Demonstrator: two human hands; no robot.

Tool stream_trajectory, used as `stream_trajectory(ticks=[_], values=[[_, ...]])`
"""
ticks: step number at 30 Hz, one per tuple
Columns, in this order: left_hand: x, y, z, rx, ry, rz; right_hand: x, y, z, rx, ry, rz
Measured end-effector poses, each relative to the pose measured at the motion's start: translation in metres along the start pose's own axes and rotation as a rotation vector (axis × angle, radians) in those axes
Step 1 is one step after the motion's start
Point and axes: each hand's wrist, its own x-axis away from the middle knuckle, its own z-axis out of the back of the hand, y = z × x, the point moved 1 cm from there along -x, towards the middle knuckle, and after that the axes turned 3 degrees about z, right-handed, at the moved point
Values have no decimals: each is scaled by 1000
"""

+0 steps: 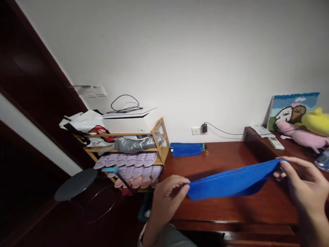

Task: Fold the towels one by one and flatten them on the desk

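Note:
A blue cloth (pixel 231 181), folded along its upper edge, is stretched between my two hands above the wooden table (pixel 223 152). My left hand (pixel 168 197) pinches its left corner between thumb and fingers. At the other end, my right hand (pixel 303 178) grips the upper right corner, which sits higher than the left. The cloth's lower edge hangs loose. Farther back on the table, near the wall, lies a small stack of folded blue cloths (pixel 186 150).
Left of the table stands a wooden rack (pixel 164 156) with purple and pink slippers (pixel 133 159) and a white box (pixel 125 124). A round stool (pixel 76 184) is beside it. On the raised right side are a remote control (pixel 276 143), a pink plush toy (pixel 303 136) and a picture (pixel 293 109).

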Motion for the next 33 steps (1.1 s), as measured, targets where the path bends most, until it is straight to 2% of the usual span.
stream_trajectory(ticks=[2, 5, 7, 10, 12, 13, 15, 17, 18, 19, 21, 24, 27, 29, 31, 33], values=[[7, -3, -14, 22, -50, 3, -11, 4, -4, 17, -5, -29], [9, -26, -36, 107, -63, 93, -31, 29, -29, 60, -142, -53], [10, -56, -48, 141, -45, 193, -40, 59, -59, 115, -277, -43], [22, -118, -63, 135, 29, 332, -34, 113, -123, 217, -515, -4], [39, -164, -70, 85, 87, 426, -11, 145, -174, 286, -695, -12], [50, -186, -72, 45, 93, 494, 7, 159, -198, 317, -788, -32], [74, -224, -74, -77, 75, 640, 52, 180, -240, 327, -889, -61], [96, -249, -72, -218, 53, 731, 104, 192, -268, 329, -971, -88], [105, -258, -71, -278, 47, 753, 129, 196, -275, 330, -1005, -98], [112, -264, -69, -324, 43, 763, 154, 198, -277, 331, -1036, -106], [123, -270, -65, -376, 29, 768, 196, 202, -268, 327, -1082, -117], [131, -272, -63, -412, -9, 723, 230, 214, -224, 370, -1111, -71], [136, -271, -66, -443, -52, 691, 228, 243, -159, 648, -1047, 36], [138, -269, -69, -482, -88, 691, 212, 266, -122, 920, -976, 9], [137, -264, -72, -548, -138, 683, 195, 288, -100, 1121, -960, -79], [134, -259, -75, -668, -187, 664, 182, 302, -97, 1204, -1005, -127]])
